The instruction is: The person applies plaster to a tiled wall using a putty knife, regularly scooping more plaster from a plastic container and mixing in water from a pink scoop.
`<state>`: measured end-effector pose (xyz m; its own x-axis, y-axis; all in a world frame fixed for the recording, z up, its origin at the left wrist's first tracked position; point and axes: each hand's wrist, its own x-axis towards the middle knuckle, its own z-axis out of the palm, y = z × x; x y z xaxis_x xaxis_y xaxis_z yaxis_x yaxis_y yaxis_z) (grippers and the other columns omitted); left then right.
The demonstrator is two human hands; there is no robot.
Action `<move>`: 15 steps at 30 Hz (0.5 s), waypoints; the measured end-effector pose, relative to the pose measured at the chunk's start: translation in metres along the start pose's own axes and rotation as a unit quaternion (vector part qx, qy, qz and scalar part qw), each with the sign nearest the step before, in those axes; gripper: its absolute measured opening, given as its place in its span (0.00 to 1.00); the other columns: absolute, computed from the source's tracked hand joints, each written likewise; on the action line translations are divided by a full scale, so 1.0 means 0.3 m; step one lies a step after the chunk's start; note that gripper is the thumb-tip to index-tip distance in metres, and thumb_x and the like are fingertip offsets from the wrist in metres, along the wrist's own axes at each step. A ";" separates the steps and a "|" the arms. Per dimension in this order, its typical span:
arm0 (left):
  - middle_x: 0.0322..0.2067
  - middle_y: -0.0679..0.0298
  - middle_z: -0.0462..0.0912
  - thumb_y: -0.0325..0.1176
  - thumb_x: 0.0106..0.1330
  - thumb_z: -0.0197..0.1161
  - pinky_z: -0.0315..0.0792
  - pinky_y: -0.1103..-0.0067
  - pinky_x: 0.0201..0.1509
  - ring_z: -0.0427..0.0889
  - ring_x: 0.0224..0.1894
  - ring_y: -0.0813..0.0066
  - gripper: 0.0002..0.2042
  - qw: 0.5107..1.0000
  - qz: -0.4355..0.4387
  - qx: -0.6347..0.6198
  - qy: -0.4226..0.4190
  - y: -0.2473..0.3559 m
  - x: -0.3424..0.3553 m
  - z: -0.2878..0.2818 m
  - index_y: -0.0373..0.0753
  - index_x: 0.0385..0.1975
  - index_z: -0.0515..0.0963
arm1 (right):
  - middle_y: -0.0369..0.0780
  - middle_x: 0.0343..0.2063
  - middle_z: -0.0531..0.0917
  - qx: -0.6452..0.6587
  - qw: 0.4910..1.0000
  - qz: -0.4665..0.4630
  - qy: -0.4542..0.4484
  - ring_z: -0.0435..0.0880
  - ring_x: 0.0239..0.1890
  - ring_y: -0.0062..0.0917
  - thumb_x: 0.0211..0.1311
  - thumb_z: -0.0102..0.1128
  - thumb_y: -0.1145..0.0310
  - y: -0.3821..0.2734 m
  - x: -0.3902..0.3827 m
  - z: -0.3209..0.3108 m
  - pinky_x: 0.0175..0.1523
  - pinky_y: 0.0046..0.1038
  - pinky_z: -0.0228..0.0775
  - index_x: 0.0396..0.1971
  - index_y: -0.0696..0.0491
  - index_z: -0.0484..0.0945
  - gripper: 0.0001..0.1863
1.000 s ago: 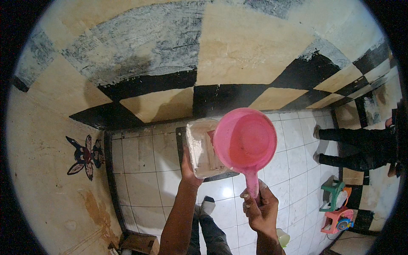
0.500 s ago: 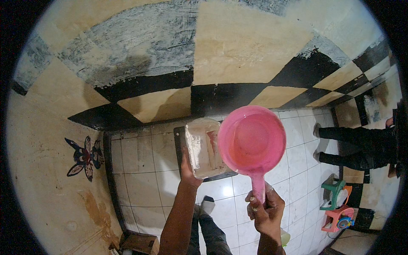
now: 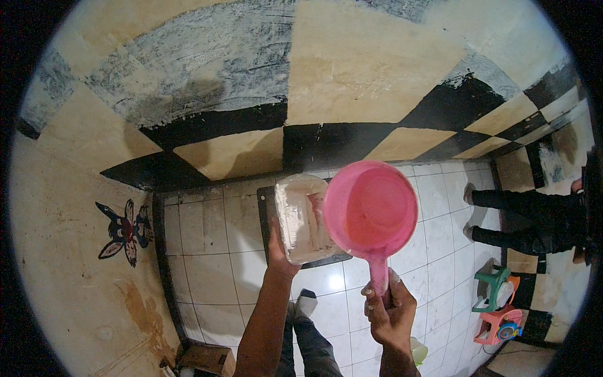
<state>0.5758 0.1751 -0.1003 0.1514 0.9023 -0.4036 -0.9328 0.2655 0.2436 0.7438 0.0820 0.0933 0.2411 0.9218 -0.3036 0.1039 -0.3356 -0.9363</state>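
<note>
My left hand (image 3: 280, 252) grips the left side of a clear plastic tub (image 3: 295, 210), its fingers partly hidden behind it. Whitish smears and a reddish patch show inside the tub. A dark flat board (image 3: 269, 217) shows behind the tub; whether my hand holds it too, I cannot make out. In my right hand (image 3: 391, 311) is a pink water dipper (image 3: 372, 210), pinched by its short handle. The dipper's bowl is beside the tub, its left edge overlapping the tub's right side in view. What liquid the bowl holds is not clear.
Ahead stands a wall (image 3: 370, 63) of cream and black checks, partly smeared whitish. Another person (image 3: 521, 217) stands at the right. Small green (image 3: 493, 289) and pink stools (image 3: 499, 323) are at the lower right. A box (image 3: 204, 359) sits lower left, and a pale green container (image 3: 418, 350) near my right forearm.
The pink dipper has shifted slightly down and tilted a little toward the tub. The bright white patch inside the tub looks different. My left hand has hardly moved.
</note>
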 end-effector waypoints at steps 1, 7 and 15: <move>0.58 0.61 0.72 0.53 0.73 0.39 0.71 0.63 0.60 0.73 0.58 0.64 0.25 1.000 -0.002 -0.005 -0.007 0.001 0.000 -0.001 0.46 0.63 0.63 | 0.33 0.23 0.76 -0.011 1.000 -0.008 -0.006 0.67 0.18 0.10 0.64 0.57 0.73 -0.001 0.000 0.000 0.21 0.15 0.58 0.44 0.63 0.72 0.12; 0.57 0.62 0.73 0.54 0.72 0.39 0.70 0.63 0.61 0.73 0.58 0.64 0.26 1.000 -0.001 -0.002 -0.009 -0.012 0.001 0.009 0.46 0.62 0.64 | 0.35 0.23 0.76 -0.028 0.999 -0.024 -0.010 0.67 0.18 0.10 0.64 0.57 0.71 0.006 0.005 -0.006 0.21 0.15 0.58 0.42 0.63 0.72 0.12; 0.57 0.61 0.73 0.54 0.73 0.38 0.68 0.62 0.63 0.73 0.59 0.62 0.25 1.000 -0.005 -0.019 0.000 -0.011 0.012 -0.014 0.45 0.62 0.65 | 0.37 0.22 0.76 0.120 0.993 0.016 0.007 0.68 0.15 0.12 0.59 0.62 0.65 -0.006 0.031 -0.042 0.18 0.16 0.59 0.43 0.64 0.73 0.19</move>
<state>0.5780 0.1761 -0.1061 0.1605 0.9001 -0.4050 -0.9432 0.2608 0.2057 0.7581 0.0889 0.0945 0.2547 0.9080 -0.3326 -0.1360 -0.3069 -0.9420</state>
